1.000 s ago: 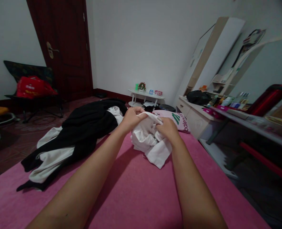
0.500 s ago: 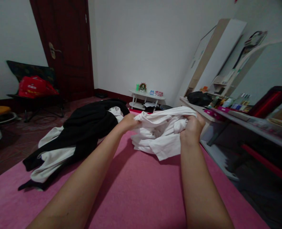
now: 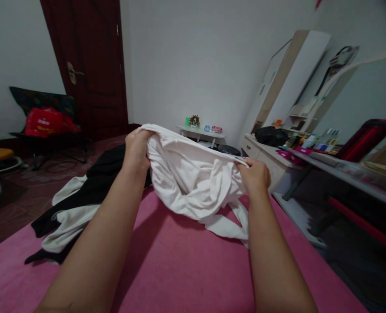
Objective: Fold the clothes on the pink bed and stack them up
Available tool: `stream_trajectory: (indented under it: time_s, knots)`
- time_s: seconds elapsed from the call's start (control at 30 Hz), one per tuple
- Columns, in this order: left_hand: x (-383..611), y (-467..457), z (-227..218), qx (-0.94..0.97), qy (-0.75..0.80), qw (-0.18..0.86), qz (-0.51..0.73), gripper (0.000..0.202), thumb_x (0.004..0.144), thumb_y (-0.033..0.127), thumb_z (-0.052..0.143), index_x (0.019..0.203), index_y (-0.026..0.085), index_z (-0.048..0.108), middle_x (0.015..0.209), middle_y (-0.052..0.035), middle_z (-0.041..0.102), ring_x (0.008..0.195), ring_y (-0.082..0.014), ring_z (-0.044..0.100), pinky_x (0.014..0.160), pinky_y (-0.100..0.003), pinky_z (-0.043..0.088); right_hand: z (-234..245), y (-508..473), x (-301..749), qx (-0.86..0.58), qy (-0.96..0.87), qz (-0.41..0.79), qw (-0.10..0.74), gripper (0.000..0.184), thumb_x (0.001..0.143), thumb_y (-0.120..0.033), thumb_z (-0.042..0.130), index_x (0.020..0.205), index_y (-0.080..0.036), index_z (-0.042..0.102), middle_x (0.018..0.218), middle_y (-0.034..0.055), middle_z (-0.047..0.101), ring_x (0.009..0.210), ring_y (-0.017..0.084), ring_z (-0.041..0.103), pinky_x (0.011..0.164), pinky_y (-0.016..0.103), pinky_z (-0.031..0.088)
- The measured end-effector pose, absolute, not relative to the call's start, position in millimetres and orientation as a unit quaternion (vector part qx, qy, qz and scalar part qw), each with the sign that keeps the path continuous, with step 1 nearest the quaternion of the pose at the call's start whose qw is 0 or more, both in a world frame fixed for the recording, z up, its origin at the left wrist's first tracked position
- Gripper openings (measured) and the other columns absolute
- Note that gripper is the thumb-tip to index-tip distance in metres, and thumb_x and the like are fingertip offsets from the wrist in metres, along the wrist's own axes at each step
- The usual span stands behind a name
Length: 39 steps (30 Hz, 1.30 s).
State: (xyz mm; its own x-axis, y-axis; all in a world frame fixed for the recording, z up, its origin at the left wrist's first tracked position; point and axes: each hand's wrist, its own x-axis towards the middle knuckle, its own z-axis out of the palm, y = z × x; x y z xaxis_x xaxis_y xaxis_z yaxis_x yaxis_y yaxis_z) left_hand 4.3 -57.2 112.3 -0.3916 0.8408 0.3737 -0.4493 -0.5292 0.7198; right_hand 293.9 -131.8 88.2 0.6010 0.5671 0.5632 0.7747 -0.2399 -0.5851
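Note:
A white garment (image 3: pixel 196 178), perhaps a shirt, is stretched between my two hands above a pink-covered bed (image 3: pixel 186 261). My left hand (image 3: pixel 137 150) is closed on its upper left edge. On the other side, my right hand (image 3: pixel 255 176) pinches the upper right edge. The cloth sags in folds between them, and a loose strip hangs down near my right wrist. Left of my left forearm lies a heap of black and white clothes (image 3: pixel 91 191), partly hidden by that arm.
A desk (image 3: pixel 346 167) with bottles and a dark red case (image 3: pixel 365 139) stands on the right. A small white table (image 3: pixel 202 131) is by the far wall. Back left, a folding chair (image 3: pixel 43 95) holds a red bag (image 3: pixel 49 121) near a brown door (image 3: pixel 91 65).
My left hand has moved left and up with the garment's edge, and my right hand has shifted slightly lower. The bunched white cloth is now spread wider.

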Motion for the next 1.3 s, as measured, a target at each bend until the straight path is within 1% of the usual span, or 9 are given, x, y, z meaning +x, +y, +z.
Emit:
stream_trajectory:
  time_s: [0.13, 0.3, 0.43, 0.57, 0.73, 0.83, 0.93, 1.1, 1.3]
  knots:
    - [7, -51, 105, 0.343, 0.307, 0.409, 0.788, 0.014, 0.056, 0.025, 0.066, 0.062, 0.016, 0.057, 0.051, 0.0048, 0.051, 0.051, -0.0118, 0.049, 0.047, -0.021, 0.038, 80, -127, 307, -0.801, -0.43, -0.112, 0.401, 0.033, 0.072, -0.048, 0.058, 0.085, -0.024, 0.076, 0.081, 0.0103, 0.07, 0.082, 0.03, 0.063, 0.069, 0.039, 0.044]
    - [14, -64, 107, 0.468, 0.32, 0.445, 0.693, 0.015, 0.061, 0.03, 0.062, 0.066, 0.015, 0.063, 0.058, 0.0002, 0.06, 0.056, -0.0148, 0.055, 0.049, -0.022, 0.041, 73, -111, 297, -0.631, -0.492, 0.05, 0.598, 0.029, 0.07, -0.037, 0.055, 0.082, -0.016, 0.071, 0.071, 0.0037, 0.065, 0.069, 0.021, 0.061, 0.062, 0.031, 0.048]
    - [30, -96, 117, 0.77, 0.219, 0.374, 0.469, 0.015, 0.067, 0.027, 0.062, 0.072, 0.016, 0.071, 0.101, -0.0082, 0.069, 0.094, -0.0235, 0.062, 0.084, -0.034, 0.049, 77, -109, 264, -0.433, -0.486, 0.203, 0.731, 0.021, 0.068, -0.03, 0.059, 0.084, -0.019, 0.066, 0.08, 0.0, 0.066, 0.071, 0.016, 0.061, 0.066, 0.028, 0.051]
    - [43, -116, 125, 0.876, 0.166, 0.185, 0.414, 0.017, 0.063, 0.021, 0.069, 0.078, 0.023, 0.076, 0.142, -0.0018, 0.048, 0.136, -0.0284, 0.033, 0.113, -0.044, 0.022, 92, -129, 232, -0.305, -0.546, 0.352, 0.696, 0.02, 0.07, -0.03, 0.067, 0.088, -0.023, 0.065, 0.088, 0.0002, 0.069, 0.081, 0.017, 0.064, 0.073, 0.03, 0.053]
    - [51, -109, 113, 0.86, 0.161, 0.314, 0.369, 0.019, 0.069, 0.021, 0.063, 0.081, 0.015, 0.077, 0.093, -0.0063, 0.072, 0.091, -0.022, 0.064, 0.08, -0.029, 0.049, 108, -149, 222, -0.23, -0.583, 0.418, 0.657, 0.027, 0.077, -0.04, 0.068, 0.1, -0.025, 0.064, 0.104, 0.0024, 0.069, 0.096, 0.019, 0.064, 0.08, 0.031, 0.053]
    - [54, -94, 103, 0.768, 0.233, 0.3, 0.516, 0.017, 0.07, 0.019, 0.061, 0.077, 0.013, 0.075, 0.07, -0.001, 0.069, 0.068, -0.0156, 0.061, 0.062, -0.022, 0.045, 112, -151, 227, -0.272, -0.573, 0.389, 0.668, 0.036, 0.081, -0.052, 0.063, 0.106, -0.025, 0.061, 0.106, 0.0033, 0.068, 0.094, 0.018, 0.064, 0.077, 0.03, 0.053]
    - [52, -82, 100, 0.612, 0.307, 0.209, 0.698, 0.015, 0.072, 0.023, 0.062, 0.076, 0.015, 0.075, 0.069, 0.0007, 0.067, 0.067, -0.0141, 0.058, 0.059, -0.019, 0.041, 112, -153, 227, -0.389, -0.617, 0.319, 0.605, 0.04, 0.082, -0.057, 0.059, 0.1, -0.021, 0.062, 0.087, 0.0023, 0.07, 0.073, 0.014, 0.064, 0.064, 0.025, 0.05]
    - [47, -81, 104, 0.517, 0.327, 0.185, 0.769, 0.01, 0.071, 0.024, 0.065, 0.07, 0.017, 0.072, 0.064, 0.0028, 0.063, 0.063, -0.0126, 0.054, 0.055, -0.018, 0.037, 88, -158, 192, -0.462, -0.787, 0.28, 0.299, 0.037, 0.072, -0.052, 0.071, 0.084, -0.017, 0.066, 0.075, 0.0014, 0.066, 0.066, 0.014, 0.059, 0.061, 0.025, 0.045]
    - [54, -91, 109, 0.548, 0.312, 0.223, 0.743, 0.013, 0.072, 0.025, 0.065, 0.08, 0.018, 0.073, 0.071, 0.0014, 0.066, 0.073, -0.0155, 0.059, 0.066, -0.02, 0.044, 52, -130, 164, -0.535, -0.721, 0.199, 0.392, 0.021, 0.071, -0.037, 0.067, 0.079, -0.017, 0.067, 0.08, 0.006, 0.067, 0.076, 0.022, 0.059, 0.067, 0.031, 0.046]
